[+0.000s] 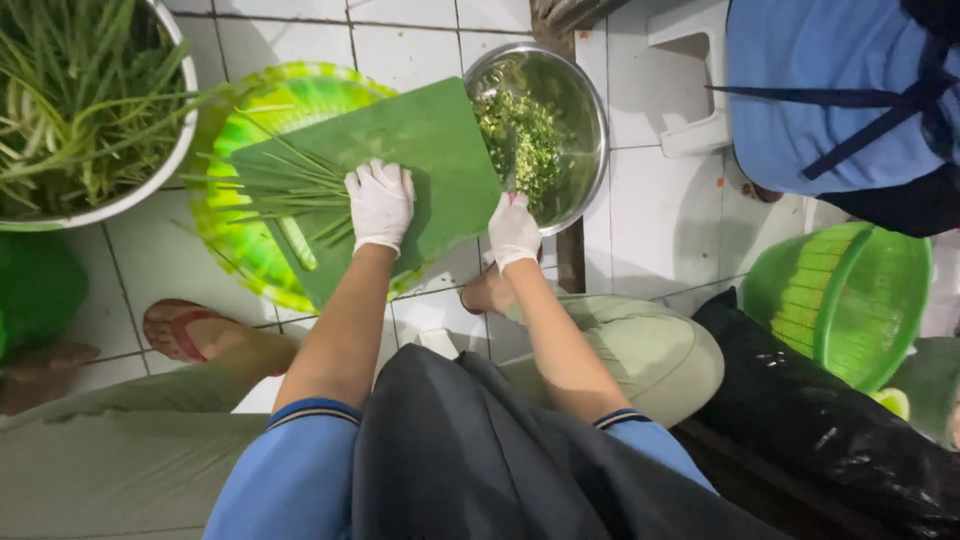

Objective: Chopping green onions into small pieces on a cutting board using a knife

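Floor: white square tiles [650,210] with grey grout; I crouch on it, one sandalled foot [185,328] to my left.

Work surface: green cutting board [400,165], tilted, resting on an upturned yellow-green basket [250,120].

My left hand [379,203], white glove, fingers curled and pressed down on a bundle of long green stalks [280,185] that lies across the left half of the board.

My right hand [512,231], white glove, at the board's right edge just beside the steel bowl [590,110]; fingers closed, but I cannot tell what, if anything, they pinch.

Steel bowl: beyond the board on the right, holding chopped greens [520,135].

White basin [150,180], upper left: full of uncut green stalks.

Right side: second green basket [850,295] on its side, black plastic bag [800,410] beneath it, another person in a blue top and dark apron [830,90] beside a white plastic stool [690,70].
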